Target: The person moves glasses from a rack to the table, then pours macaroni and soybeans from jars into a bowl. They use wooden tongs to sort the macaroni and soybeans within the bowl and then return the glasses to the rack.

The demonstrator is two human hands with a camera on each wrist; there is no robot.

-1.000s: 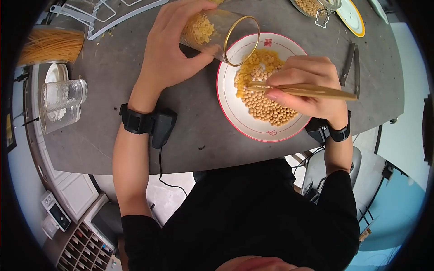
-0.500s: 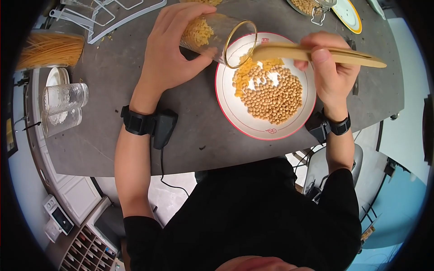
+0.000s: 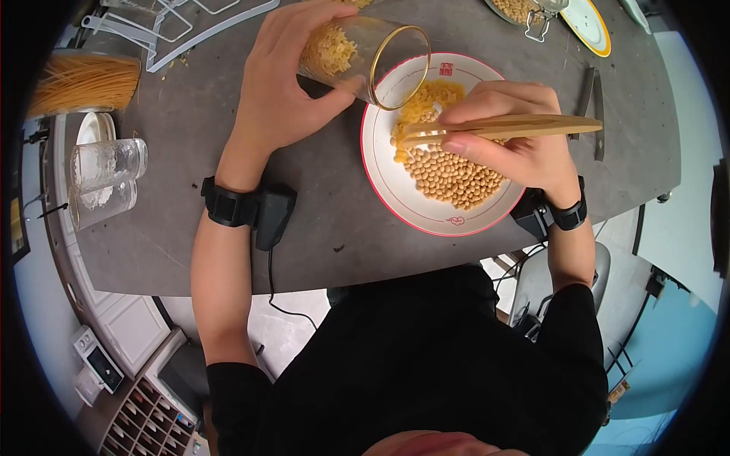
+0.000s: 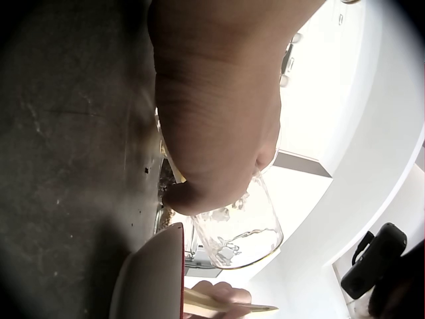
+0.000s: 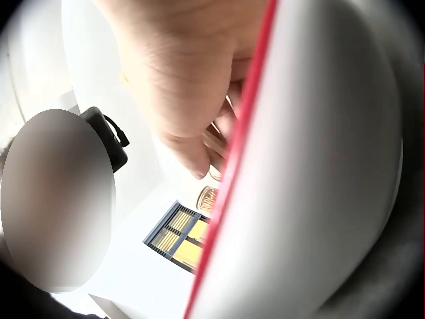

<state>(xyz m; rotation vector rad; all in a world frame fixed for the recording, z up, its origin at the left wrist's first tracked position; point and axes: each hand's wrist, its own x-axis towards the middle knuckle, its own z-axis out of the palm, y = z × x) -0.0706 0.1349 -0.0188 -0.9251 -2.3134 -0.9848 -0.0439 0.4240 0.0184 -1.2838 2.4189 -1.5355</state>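
Observation:
My left hand [image 3: 281, 83] grips a gold-rimmed glass jar [image 3: 372, 61], tilted so its mouth hangs over the left rim of a white bowl [image 3: 386, 190] with a red edge. Small yellow pasta [image 3: 332, 49] lies inside the jar. In the bowl sit chickpea-like tan beans [image 3: 452, 178], with yellow pasta pieces [image 3: 441, 93] along the upper left. Wooden tongs [image 3: 532, 128] are pinched in my right hand [image 3: 525, 137], their tips down at the pasta. In the left wrist view the jar [image 4: 242, 232] leans above the bowl's side [image 4: 149, 276].
Black-handled or dark metal tongs [image 3: 587, 106] lie right of the bowl. A clip-top jar of beans [image 3: 517, 11] and a yellow-rimmed plate [image 3: 584, 29] stand at the back right. At left are spaghetti [image 3: 87, 82], clear glasses [image 3: 106, 182] and a white rack [image 3: 175, 42].
My right hand swung the wooden tongs up to the jar's mouth, then brought them back down into the bowl. The left hand and jar have barely moved.

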